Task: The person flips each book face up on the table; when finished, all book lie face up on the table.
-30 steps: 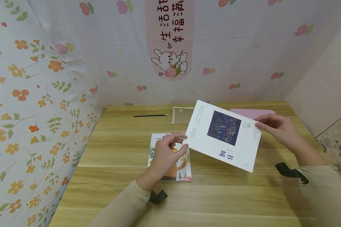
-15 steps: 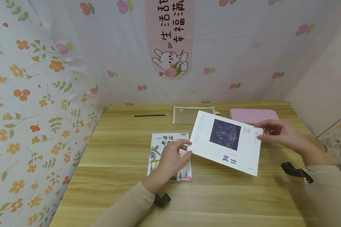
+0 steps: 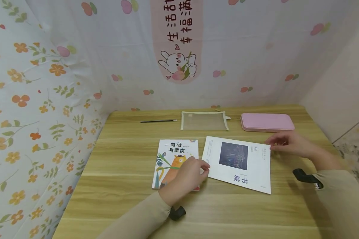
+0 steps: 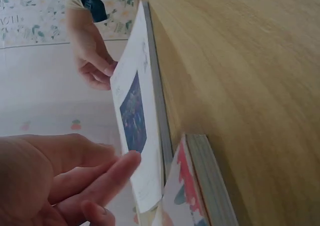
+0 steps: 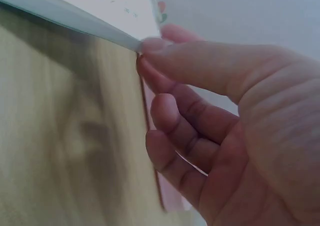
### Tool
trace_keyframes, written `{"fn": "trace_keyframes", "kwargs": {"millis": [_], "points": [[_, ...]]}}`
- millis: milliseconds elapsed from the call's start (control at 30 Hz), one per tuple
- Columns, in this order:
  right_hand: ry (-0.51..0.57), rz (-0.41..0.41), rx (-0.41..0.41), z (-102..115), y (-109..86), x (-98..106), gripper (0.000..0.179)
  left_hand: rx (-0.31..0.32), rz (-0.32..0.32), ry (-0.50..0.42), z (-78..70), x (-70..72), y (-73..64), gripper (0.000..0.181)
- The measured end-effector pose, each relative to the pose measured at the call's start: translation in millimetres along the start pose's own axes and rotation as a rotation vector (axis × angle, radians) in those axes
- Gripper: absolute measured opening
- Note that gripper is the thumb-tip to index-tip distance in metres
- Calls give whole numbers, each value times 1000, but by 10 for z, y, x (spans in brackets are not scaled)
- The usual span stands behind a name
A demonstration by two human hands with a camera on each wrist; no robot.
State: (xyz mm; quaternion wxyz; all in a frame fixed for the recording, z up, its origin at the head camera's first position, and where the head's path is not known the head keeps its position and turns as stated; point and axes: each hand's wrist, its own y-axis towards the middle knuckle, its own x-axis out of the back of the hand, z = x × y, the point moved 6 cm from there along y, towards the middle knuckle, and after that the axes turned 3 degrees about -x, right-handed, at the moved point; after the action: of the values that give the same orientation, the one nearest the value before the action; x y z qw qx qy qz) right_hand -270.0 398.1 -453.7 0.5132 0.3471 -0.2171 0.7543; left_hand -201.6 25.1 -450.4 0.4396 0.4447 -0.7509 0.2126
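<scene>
A white magazine (image 3: 254, 169) with a dark square picture lies slightly turned, low at the table. My right hand (image 3: 290, 144) pinches its far right corner; in the right wrist view the thumb (image 5: 185, 60) presses on top and a finger is beneath, the other fingers curled loosely. My left hand (image 3: 189, 174) hovers by the magazine's left edge with fingers loosely bent, and in the left wrist view the fingertips (image 4: 131, 160) appear apart from the cover. Under this hand lies a colourful picture book (image 3: 179, 149), its lower part partly hidden by the hand and wrist.
Along the back of the wooden table (image 3: 122, 205) lie a thin black pencil (image 3: 158, 121), a see-through zip pouch (image 3: 204, 121) and a pink pencil case (image 3: 267, 121). A patterned cloth (image 3: 122, 49) hangs behind and at the left.
The magazine has come down from a tilted, raised position to the table, uncovering the pouch and pencil case. My left hand has moved down and right, and has let go of its edge.
</scene>
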Motion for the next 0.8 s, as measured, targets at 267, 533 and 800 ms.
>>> {"fn": "trace_keyframes", "kwargs": {"millis": [267,533,800], "points": [[33,35,-114,-122,-29,-77,25,44,19,88,82,-77,-10,19],[23,1,-121,-156,-25,-133,21,8,-16,246,98,-82,29,20],[-11,7,-132,-189,-13,-165,21,0,9,335,133,-113,27,18]]}}
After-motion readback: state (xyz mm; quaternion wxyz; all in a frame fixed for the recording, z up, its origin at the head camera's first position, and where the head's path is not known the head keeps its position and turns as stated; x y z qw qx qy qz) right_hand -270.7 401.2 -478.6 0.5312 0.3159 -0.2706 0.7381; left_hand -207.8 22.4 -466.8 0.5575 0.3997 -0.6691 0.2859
